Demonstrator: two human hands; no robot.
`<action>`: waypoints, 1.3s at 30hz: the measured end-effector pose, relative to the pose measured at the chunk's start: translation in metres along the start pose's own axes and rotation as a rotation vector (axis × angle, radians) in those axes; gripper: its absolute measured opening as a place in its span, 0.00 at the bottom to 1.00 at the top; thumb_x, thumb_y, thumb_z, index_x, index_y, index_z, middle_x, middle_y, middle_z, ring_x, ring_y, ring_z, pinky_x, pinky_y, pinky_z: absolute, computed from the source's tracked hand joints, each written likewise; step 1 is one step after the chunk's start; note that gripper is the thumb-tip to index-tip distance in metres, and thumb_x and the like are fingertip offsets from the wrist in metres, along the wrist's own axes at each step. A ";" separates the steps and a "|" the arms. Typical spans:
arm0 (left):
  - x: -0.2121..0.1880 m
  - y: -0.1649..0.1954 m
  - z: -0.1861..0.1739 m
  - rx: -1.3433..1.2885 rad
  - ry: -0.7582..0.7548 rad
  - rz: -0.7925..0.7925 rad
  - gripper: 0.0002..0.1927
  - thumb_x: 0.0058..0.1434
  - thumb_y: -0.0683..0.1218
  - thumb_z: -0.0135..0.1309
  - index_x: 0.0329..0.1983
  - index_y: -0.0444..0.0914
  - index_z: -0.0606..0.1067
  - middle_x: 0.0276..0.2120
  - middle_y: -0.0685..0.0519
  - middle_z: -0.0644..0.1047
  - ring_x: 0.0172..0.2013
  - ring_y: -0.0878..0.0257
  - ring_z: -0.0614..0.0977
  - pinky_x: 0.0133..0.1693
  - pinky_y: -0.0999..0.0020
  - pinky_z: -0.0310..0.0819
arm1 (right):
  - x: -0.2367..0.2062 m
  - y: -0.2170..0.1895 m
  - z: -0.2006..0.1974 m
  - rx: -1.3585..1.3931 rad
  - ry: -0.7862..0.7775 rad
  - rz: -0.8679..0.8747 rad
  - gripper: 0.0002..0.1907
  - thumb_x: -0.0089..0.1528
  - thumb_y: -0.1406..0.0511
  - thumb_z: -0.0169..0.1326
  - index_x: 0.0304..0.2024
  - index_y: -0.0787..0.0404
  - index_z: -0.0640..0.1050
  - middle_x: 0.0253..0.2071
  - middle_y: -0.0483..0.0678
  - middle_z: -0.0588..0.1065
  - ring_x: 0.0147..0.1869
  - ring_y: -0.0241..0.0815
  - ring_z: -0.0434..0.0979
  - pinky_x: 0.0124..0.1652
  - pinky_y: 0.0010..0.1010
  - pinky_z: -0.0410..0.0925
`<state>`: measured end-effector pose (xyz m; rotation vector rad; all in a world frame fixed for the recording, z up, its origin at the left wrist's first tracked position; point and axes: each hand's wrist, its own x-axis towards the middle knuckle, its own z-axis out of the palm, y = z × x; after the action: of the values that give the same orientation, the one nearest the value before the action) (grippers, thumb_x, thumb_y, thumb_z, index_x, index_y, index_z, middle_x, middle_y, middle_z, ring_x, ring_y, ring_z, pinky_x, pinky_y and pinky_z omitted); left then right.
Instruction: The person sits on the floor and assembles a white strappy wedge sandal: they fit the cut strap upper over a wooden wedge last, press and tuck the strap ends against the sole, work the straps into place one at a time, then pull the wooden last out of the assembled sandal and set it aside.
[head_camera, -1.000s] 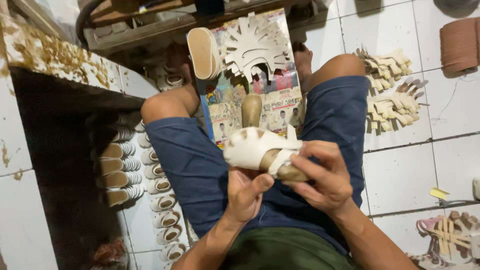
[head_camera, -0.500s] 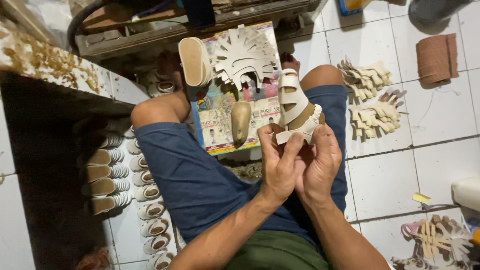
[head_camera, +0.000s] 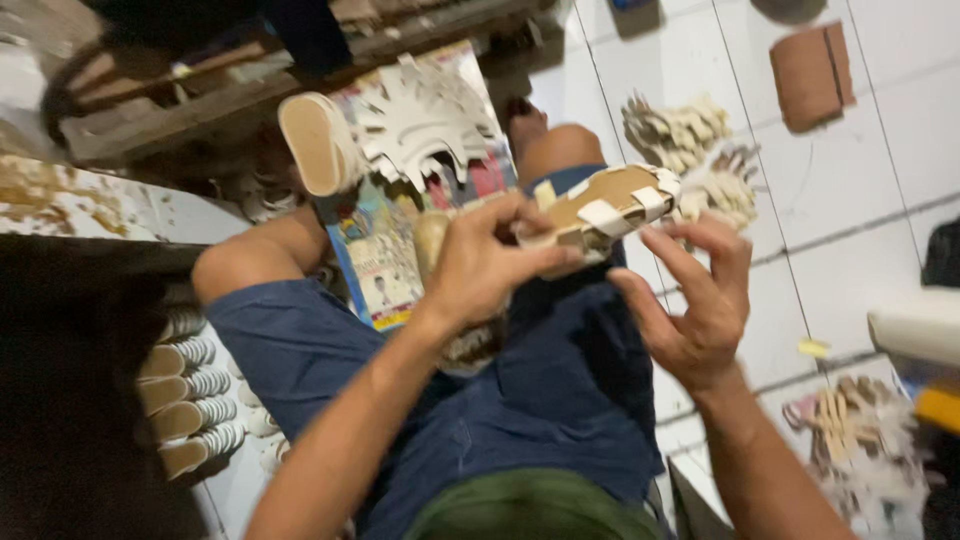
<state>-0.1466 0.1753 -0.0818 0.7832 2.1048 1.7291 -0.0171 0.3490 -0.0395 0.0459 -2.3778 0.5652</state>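
Left hand (head_camera: 490, 265): fingers pinched on one end of a strapped sandal upper (head_camera: 600, 205), held above the lap between the knees. Right hand (head_camera: 695, 300): fingers spread and loose, just beside the sandal, not touching it. Behind the sandal, a printed sheet (head_camera: 385, 270) lies on the floor, carrying a pile of white cut straps (head_camera: 425, 120) and one tan sole (head_camera: 315, 140). Two heaps of cream uppers (head_camera: 690, 150) rest on the white tiled floor (head_camera: 880, 180). Four stacked sandals (head_camera: 185, 405) line the left edge. No containers are distinguishable.
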 end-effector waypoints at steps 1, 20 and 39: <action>0.006 0.000 -0.002 -0.055 -0.105 -0.064 0.14 0.51 0.44 0.73 0.33 0.35 0.78 0.31 0.55 0.80 0.34 0.70 0.79 0.38 0.73 0.75 | 0.007 0.004 -0.008 0.059 -0.103 -0.026 0.21 0.58 0.68 0.64 0.52 0.69 0.75 0.46 0.57 0.72 0.50 0.56 0.73 0.51 0.43 0.69; 0.051 -0.026 0.002 -0.206 -0.501 -0.083 0.13 0.57 0.46 0.70 0.36 0.35 0.78 0.31 0.61 0.78 0.35 0.75 0.77 0.36 0.77 0.72 | 0.027 0.048 0.021 0.247 -0.476 0.114 0.05 0.66 0.69 0.57 0.40 0.66 0.75 0.38 0.53 0.69 0.44 0.53 0.69 0.43 0.41 0.65; 0.058 -0.021 0.005 -0.308 -0.550 -0.183 0.10 0.55 0.43 0.69 0.35 0.36 0.80 0.31 0.59 0.81 0.34 0.75 0.79 0.36 0.77 0.72 | 0.047 0.049 0.009 0.175 -0.524 -0.094 0.09 0.64 0.66 0.59 0.35 0.66 0.74 0.38 0.52 0.72 0.42 0.51 0.73 0.40 0.40 0.70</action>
<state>-0.1956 0.2106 -0.0973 0.8254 1.4581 1.4772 -0.0671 0.3951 -0.0348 0.4292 -2.7999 0.7898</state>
